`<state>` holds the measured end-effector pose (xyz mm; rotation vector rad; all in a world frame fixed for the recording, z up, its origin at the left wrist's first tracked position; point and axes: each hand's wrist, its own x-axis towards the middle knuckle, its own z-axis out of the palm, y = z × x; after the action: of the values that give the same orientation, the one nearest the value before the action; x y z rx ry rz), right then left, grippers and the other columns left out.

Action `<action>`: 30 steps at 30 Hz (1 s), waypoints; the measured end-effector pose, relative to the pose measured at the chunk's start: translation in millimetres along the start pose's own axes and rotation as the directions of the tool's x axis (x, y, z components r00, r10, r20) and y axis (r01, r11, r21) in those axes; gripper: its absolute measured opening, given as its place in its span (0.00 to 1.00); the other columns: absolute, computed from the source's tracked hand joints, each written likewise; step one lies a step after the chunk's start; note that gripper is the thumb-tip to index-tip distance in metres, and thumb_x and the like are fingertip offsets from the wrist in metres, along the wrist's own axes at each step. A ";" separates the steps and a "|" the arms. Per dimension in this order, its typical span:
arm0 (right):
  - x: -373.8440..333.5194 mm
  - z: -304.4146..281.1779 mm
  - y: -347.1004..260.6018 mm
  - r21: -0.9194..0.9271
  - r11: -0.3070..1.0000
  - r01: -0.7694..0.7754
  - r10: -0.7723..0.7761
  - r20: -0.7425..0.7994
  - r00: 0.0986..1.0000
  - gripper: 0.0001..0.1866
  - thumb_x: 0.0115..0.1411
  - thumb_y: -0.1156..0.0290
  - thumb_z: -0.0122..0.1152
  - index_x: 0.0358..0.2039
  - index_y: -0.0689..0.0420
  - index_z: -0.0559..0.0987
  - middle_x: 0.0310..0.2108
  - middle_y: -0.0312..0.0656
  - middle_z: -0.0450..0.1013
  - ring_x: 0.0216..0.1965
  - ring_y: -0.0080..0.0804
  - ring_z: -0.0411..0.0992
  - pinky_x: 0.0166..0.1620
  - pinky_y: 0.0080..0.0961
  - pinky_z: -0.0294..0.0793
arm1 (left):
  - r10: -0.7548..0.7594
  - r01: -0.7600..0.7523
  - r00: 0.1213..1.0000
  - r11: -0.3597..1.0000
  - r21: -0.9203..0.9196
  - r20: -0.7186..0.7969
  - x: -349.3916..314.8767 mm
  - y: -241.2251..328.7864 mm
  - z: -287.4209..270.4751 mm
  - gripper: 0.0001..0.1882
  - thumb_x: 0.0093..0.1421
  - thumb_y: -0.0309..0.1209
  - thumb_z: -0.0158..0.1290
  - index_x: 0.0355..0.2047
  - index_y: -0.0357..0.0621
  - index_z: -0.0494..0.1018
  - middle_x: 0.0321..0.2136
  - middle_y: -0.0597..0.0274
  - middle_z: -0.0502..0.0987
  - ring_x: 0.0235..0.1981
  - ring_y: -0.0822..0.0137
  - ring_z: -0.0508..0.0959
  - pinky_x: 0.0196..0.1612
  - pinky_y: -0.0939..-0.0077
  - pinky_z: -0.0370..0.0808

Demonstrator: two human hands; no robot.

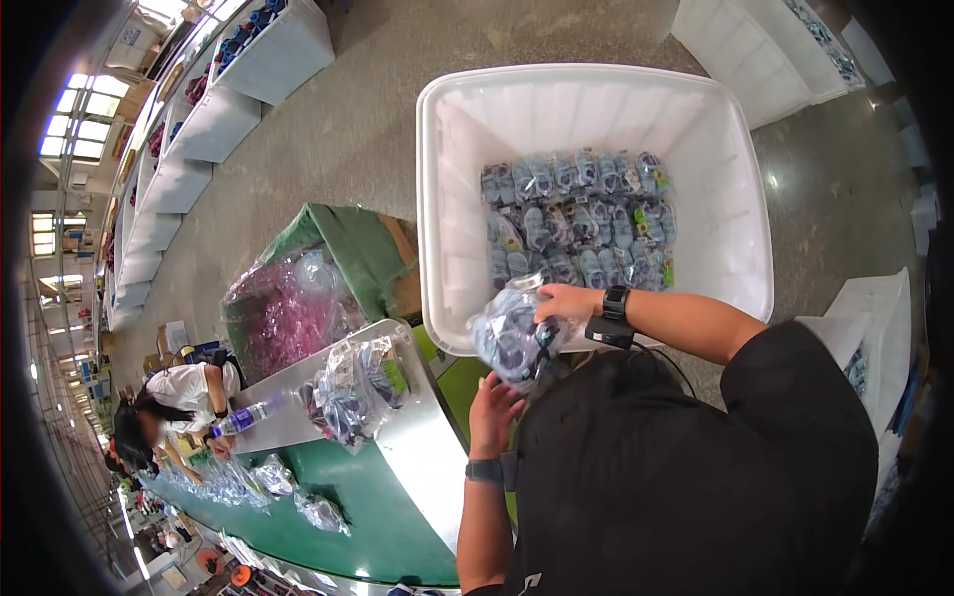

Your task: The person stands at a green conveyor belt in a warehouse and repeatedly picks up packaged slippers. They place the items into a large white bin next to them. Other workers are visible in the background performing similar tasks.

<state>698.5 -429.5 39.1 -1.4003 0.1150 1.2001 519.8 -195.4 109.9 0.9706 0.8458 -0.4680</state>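
Right hand at frame centre: fingers bent over the top of a clear bag of shoes, thumb pressed in, plastic bunched under the grip. Bag sits over the near-left rim of the large white bin. Left hand just below, fingers loosely spread, palm free; whether the fingertips touch the bag, cannot tell.

Handling, in my judgement: a hold on film alone may slip or tear, so best to pinch through to the shoe body. Left palm wants to come under the low end for support. Lift well over the rim so the plastic does not snag. Keep the pair flat and squared to the rows; a skewed bag would spoil the line.

Counts:
- Held bag: one.
- Large bin: one, centre right. Inside, three rows of bagged shoes; bags overlap, no sure number per row.
- Counter, lower left: at least two bags of shoes on its metal edge; on the green top, two separate bags, plus a cluster too blurred to count.
- Bottle: one.
- Green-covered box with pink plastic: one.
- Co-worker, far left: one.
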 end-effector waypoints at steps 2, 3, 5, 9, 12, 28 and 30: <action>12.4 -23.7 11.4 -0.167 0.985 0.048 -0.068 -0.116 0.991 0.39 0.49 0.61 0.66 0.57 0.70 0.65 0.44 0.45 0.70 0.43 0.30 0.71 0.43 0.27 0.73 | 0.080 -0.054 0.990 0.977 0.205 -0.119 5.9 -19.0 -26.9 0.30 0.67 0.50 0.45 0.60 0.43 0.62 0.49 0.58 0.74 0.46 0.62 0.76 0.44 0.66 0.76; -5.1 -22.1 -13.1 -0.099 0.994 -0.039 0.026 -0.125 0.992 0.37 0.47 0.59 0.67 0.53 0.69 0.68 0.41 0.44 0.70 0.40 0.28 0.70 0.41 0.27 0.73 | 0.135 -0.082 0.975 0.956 0.282 -0.177 6.6 -33.5 -46.7 0.29 0.66 0.48 0.46 0.60 0.42 0.63 0.48 0.57 0.74 0.45 0.62 0.76 0.43 0.67 0.76; 14.1 -62.4 22.6 -0.106 0.994 0.004 -0.026 -0.204 0.979 0.33 0.47 0.57 0.67 0.47 0.67 0.71 0.38 0.43 0.71 0.35 0.27 0.69 0.35 0.27 0.72 | 0.152 -0.056 0.955 0.935 0.350 -0.254 5.1 -50.5 -70.4 0.27 0.66 0.45 0.48 0.59 0.40 0.63 0.46 0.56 0.75 0.43 0.63 0.76 0.41 0.68 0.76; 30.7 -115.7 62.5 -0.056 0.994 -0.096 0.073 -0.322 0.944 0.14 0.49 0.60 0.64 0.29 0.58 0.79 0.23 0.34 0.71 0.21 0.21 0.65 0.21 0.24 0.61 | -0.001 0.094 0.904 0.976 0.196 -0.428 -21.8 -93.5 -127.1 0.25 0.66 0.42 0.49 0.57 0.38 0.64 0.44 0.55 0.75 0.40 0.63 0.77 0.39 0.68 0.77; 39.6 -125.1 42.2 -0.040 0.997 -0.060 0.038 -0.428 0.903 0.15 0.46 0.62 0.66 0.19 0.63 0.79 0.18 0.34 0.70 0.20 0.22 0.63 0.22 0.25 0.59 | -0.078 0.160 0.841 0.981 0.107 -0.535 -54.7 -129.4 -163.0 0.25 0.66 0.42 0.49 0.57 0.37 0.64 0.44 0.53 0.75 0.41 0.61 0.77 0.38 0.66 0.77; 85.0 -108.1 -58.5 -0.262 0.963 -0.061 -0.109 -0.587 0.802 0.39 0.57 0.60 0.61 0.64 0.63 0.57 0.35 0.51 0.75 0.29 0.37 0.75 0.29 0.35 0.74 | -0.102 0.015 0.760 0.990 -0.139 -0.642 -123.8 -176.4 -202.1 0.23 0.66 0.39 0.48 0.55 0.38 0.63 0.40 0.53 0.76 0.35 0.63 0.78 0.32 0.70 0.79; 85.3 -91.2 -20.5 -0.204 0.978 -0.041 -0.064 -0.482 0.874 0.34 0.58 0.62 0.61 0.61 0.64 0.61 0.22 0.43 0.72 0.17 0.29 0.69 0.19 0.30 0.68 | -0.097 -0.016 0.762 0.986 -0.169 -0.640 -128.7 -189.8 -212.0 0.23 0.66 0.39 0.48 0.56 0.38 0.63 0.42 0.52 0.76 0.36 0.62 0.78 0.32 0.69 0.79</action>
<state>803.4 -447.0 -29.6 -1.8687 0.3406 0.8404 225.2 -110.2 50.9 0.9680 1.5143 -0.0746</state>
